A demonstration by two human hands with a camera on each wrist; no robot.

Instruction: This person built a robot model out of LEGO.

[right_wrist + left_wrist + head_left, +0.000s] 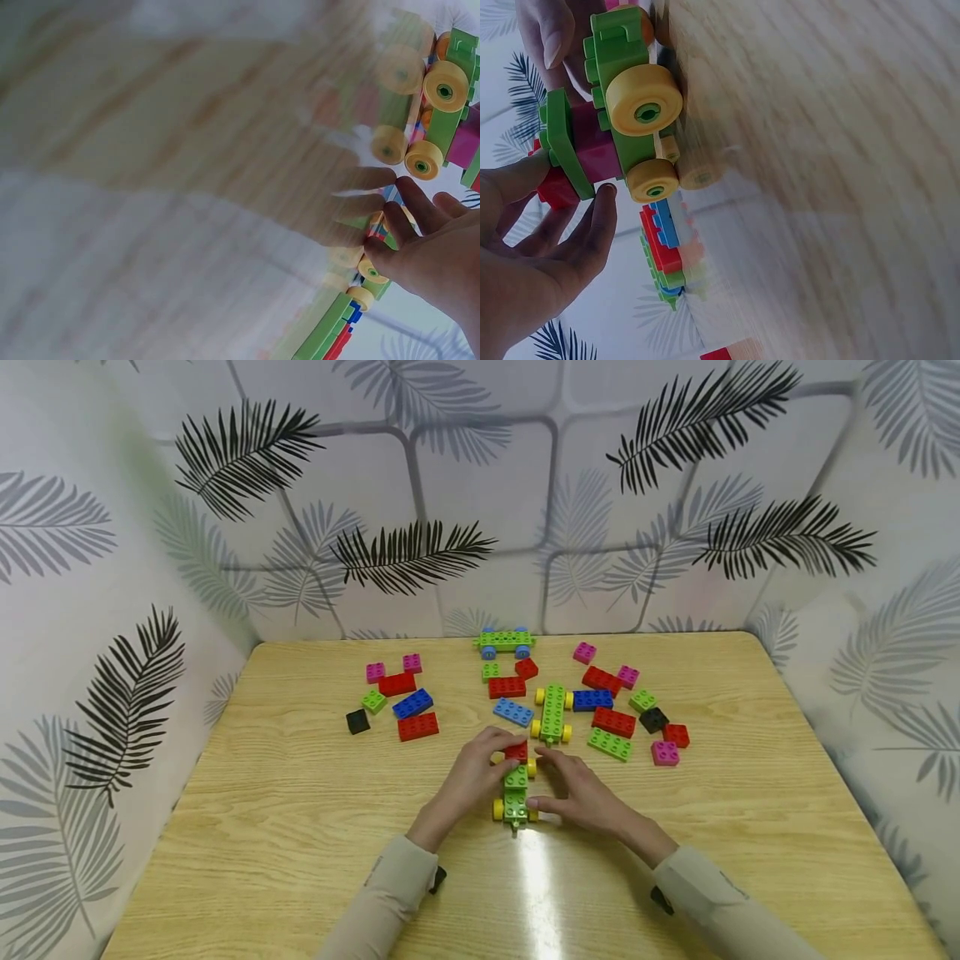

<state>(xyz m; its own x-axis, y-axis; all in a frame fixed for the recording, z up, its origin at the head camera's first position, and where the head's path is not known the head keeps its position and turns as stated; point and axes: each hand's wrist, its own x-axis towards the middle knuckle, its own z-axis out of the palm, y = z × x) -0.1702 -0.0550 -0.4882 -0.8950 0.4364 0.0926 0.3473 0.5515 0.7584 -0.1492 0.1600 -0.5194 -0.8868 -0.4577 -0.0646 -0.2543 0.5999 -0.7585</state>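
Note:
A green wheeled base with yellow wheels stands on the table between the hands. In the left wrist view, a magenta brick sits on that base, a green brick tops it, and a red brick is uppermost. My left hand pinches the red brick between thumb and fingers, with one fingertip close to the magenta brick. On the other side, my right hand stays beside the base, fingers loosely bent around nothing. Its thumb is near a rear wheel; whether they touch I cannot tell.
Beyond the hands stand another yellow-wheeled green base and a blue-wheeled one. Loose bricks lie in groups, including a red brick at left, a light blue brick in the middle and a magenta brick at right.

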